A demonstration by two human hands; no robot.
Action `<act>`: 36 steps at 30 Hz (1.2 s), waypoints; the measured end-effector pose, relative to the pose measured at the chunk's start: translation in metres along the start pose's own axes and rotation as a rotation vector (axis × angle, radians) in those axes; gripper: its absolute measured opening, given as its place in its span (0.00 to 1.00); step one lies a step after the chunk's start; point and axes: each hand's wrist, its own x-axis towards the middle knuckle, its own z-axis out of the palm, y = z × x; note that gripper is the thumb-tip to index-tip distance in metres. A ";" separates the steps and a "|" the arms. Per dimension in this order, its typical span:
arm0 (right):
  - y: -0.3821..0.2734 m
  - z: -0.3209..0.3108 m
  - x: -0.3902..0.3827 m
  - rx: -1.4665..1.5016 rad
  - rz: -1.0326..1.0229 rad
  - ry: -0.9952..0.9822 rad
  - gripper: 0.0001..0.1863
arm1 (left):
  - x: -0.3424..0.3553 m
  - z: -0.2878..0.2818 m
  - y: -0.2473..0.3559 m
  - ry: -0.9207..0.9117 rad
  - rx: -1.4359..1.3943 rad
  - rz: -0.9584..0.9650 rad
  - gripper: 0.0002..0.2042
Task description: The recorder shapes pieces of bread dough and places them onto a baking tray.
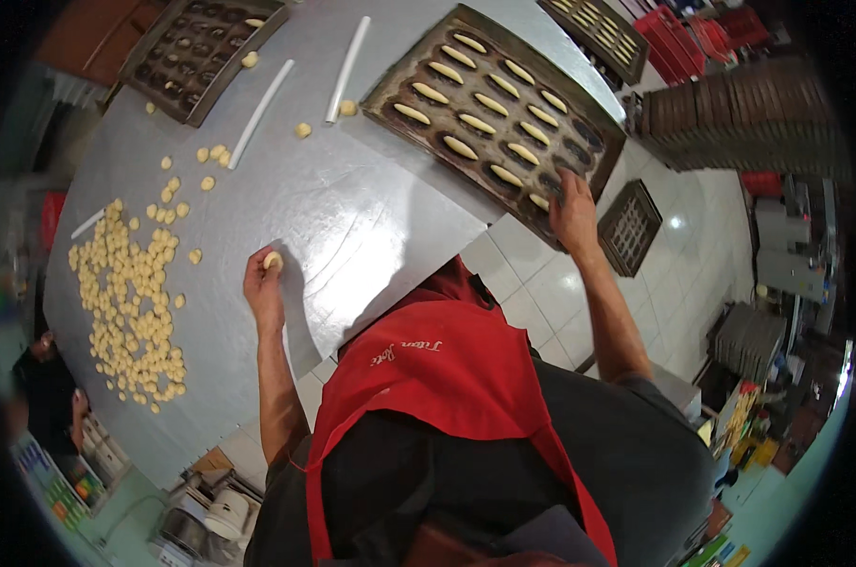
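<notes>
My left hand (263, 282) is closed round a small pale dough ball (273, 260), just above the near part of the metal table. Over to the right, my right hand (573, 215) reaches over the near right edge of a dark baking tray (426, 133). Its fingers point down at the tray, with thumb and fingers apart. Beside the thumb lies a spindle-shaped dough piece (539, 202), partly hidden by the hand. Rows of similar dough pieces (477, 124) lie in the tray's oval hollows, and several hollows at the right hold none.
Many dough balls (130, 293) are spread over the left of the table (371, 203). Two white rods (261, 113) (349, 68) lie near the middle. Another tray (196, 99) sits at the far left. One tray (629, 229) rests on the tiled floor. A person (54, 392) stands at the left.
</notes>
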 end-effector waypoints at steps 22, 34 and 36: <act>-0.392 0.140 0.326 0.073 -1.200 -0.085 0.13 | -0.063 0.085 0.055 0.081 0.329 0.020 0.23; -0.317 0.095 0.099 0.870 -0.916 -0.261 0.14 | -0.057 0.056 0.008 0.238 1.039 0.451 0.38; -0.335 0.104 0.122 0.825 -0.927 -0.254 0.19 | -0.009 0.040 0.011 0.294 1.099 0.440 0.38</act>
